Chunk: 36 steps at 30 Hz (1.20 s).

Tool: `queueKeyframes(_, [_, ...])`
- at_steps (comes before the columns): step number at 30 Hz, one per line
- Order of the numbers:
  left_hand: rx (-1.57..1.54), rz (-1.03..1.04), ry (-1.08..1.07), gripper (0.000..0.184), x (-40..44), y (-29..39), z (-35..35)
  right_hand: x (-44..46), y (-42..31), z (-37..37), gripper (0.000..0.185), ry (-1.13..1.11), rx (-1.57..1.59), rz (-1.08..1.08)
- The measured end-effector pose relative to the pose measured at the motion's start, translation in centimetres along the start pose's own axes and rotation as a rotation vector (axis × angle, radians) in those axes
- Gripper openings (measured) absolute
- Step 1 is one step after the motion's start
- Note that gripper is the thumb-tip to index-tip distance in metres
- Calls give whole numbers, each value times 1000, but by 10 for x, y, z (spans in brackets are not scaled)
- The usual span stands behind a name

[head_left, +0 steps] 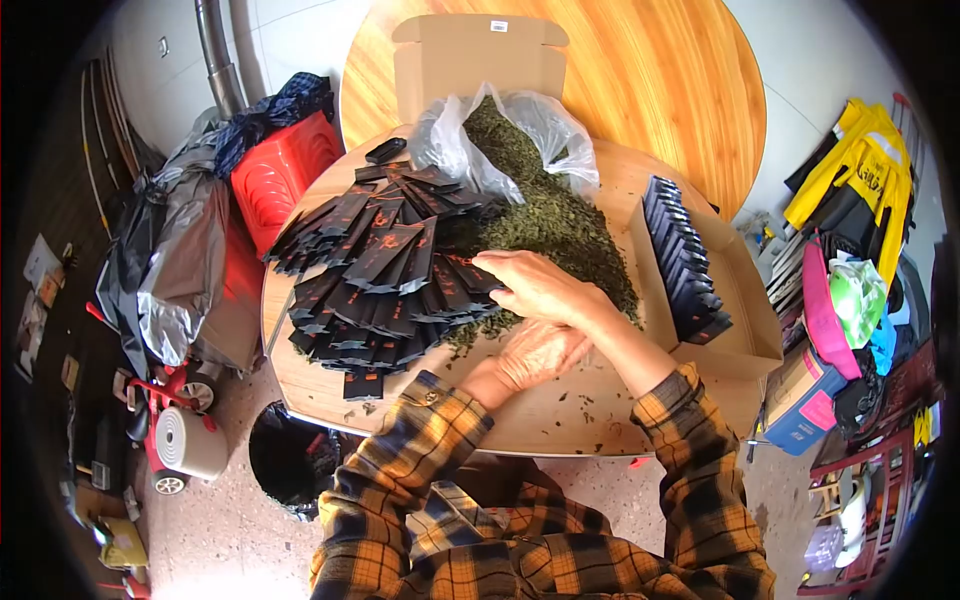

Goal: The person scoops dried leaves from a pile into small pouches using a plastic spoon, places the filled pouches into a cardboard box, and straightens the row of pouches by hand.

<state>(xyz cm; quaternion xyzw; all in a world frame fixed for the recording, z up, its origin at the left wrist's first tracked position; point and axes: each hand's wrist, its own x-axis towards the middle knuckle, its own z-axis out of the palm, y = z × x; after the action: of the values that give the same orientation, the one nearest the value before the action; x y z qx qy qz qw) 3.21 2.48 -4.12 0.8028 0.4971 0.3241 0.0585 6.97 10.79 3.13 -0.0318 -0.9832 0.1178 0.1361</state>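
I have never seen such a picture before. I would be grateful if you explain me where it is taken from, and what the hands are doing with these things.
There is no machine here. A camera on a person's head looks forward and down, so the checked sleeves below are the wearer's own. The right hand reaches across above the left hand, its fingertips at a pile of black packets. Whether either hand holds something, I cannot tell. On the wooden table also lie loose dried leaves, spilling from a clear plastic bag, and an open cardboard box with a row of dark packets.
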Motion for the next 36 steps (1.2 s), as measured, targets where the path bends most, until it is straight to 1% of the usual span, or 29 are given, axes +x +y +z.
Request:
queueKeyframes(1, [-9, -13, -12, 33, 0, 6, -6, 5, 0, 3, 43, 47, 28, -65])
queueKeyframes(2, [-15, -17, 1, 33, 1, 3, -3, 10, 1, 5, 43, 34, 24, -68])
queueKeyframes(4, [-75, 113, 155, 35, 3, -4, 7, 20, 5, 9, 46, -58, 25, -80])
queueKeyframes(5, [-62, 118, 235, 35, 4, -8, 13, 22, 8, 13, 48, -3, -11, -137])
queueKeyframes(6, [-67, 108, 247, 35, 4, -8, 11, 26, 11, 15, 48, -19, -10, -143])
queueKeyframes(8, [-106, 69, 170, 34, 3, -10, 5, 34, 16, 18, 49, -230, -39, 13])
queueKeyframes(9, [-108, 62, 175, 34, 2, -10, 3, 35, 9, 14, 40, -206, -34, 37])
queueKeyframes(10, [-97, 39, 162, 33, 2, -9, 2, 36, 4, 8, 40, -211, -33, 35])
queueKeyframes(12, [-88, 20, 146, 31, 1, -6, -1, 36, -2, 0, 31, -143, 33, 177])
queueKeyframes(13, [-95, 75, 245, 29, 2, -4, -3, 33, 7, 3, 23, 5, -12, 77])
queueKeyframes(14, [-102, 132, 342, 26, 3, -2, -5, 30, 12, 0, 20, 96, 19, 79])
queueKeyframes(15, [-103, 138, 337, 26, 3, 0, -10, 26, 11, -8, 18, 189, 49, 82])
queueKeyframes(16, [-42, 116, 397, 23, 4, 2, -15, 23, 7, -20, 16, 183, 72, 217])
queueKeyframes(17, [17, 97, 456, 21, 5, 2, -19, 16, 17, -24, 17, 269, 159, 238])
queueKeyframes(18, [65, 123, 538, 18, 7, -2, -20, 7, 27, -27, 18, 358, 242, 258])
queueKeyframes(19, [88, 113, 609, 18, 9, -3, -27, -2, 26, -33, 19, 404, 510, 377])
queueKeyframes(20, [110, 102, 677, 18, 10, -5, -35, -10, 24, -39, 19, 432, 657, 463])
queueKeyframes(21, [121, 39, 761, 24, 11, 0, -47, -18, 21, -44, 20, 463, 807, 545])
queueKeyframes(22, [163, 19, 811, 33, 11, -1, -57, -29, 18, -49, 20, 453, 792, 549])
queueKeyframes(23, [165, -38, 805, 45, 9, -2, -66, -38, 19, -49, 20, 437, 891, 537])
queueKeyframes(25, [218, -104, 721, 84, 5, -8, -77, -54, 23, -46, 22, 398, 1027, 522])
queueKeyframes(27, [251, -128, 584, 90, 0, -16, -78, -66, 25, -42, 23, 348, 1243, 474])
queueKeyframes(28, [222, -137, 524, 86, -2, -19, -78, -72, 29, -40, 24, 307, 1305, 443])
queueKeyframes(30, [215, -152, 421, 78, -5, -25, -78, -76, 31, -35, 22, 291, 1326, 453])
queueKeyframes(31, [125, -169, 429, 72, -6, -23, -78, -78, 31, -34, 20, 261, 1342, 467])
queueKeyframes(32, [127, -158, 415, 72, -7, -21, -78, -80, 32, -36, 19, 177, 1308, 460])
queueKeyframes(33, [121, -157, 388, 71, -6, -17, -80, -82, 35, -33, 19, 196, 1313, 460])
queueKeyframes(35, [155, -114, 377, 71, -2, -15, -77, -83, 43, -25, 17, 122, 1282, 511])
queueKeyframes(36, [152, -106, 362, 71, -1, -13, -75, -80, 40, -26, 14, 100, 1206, 509])
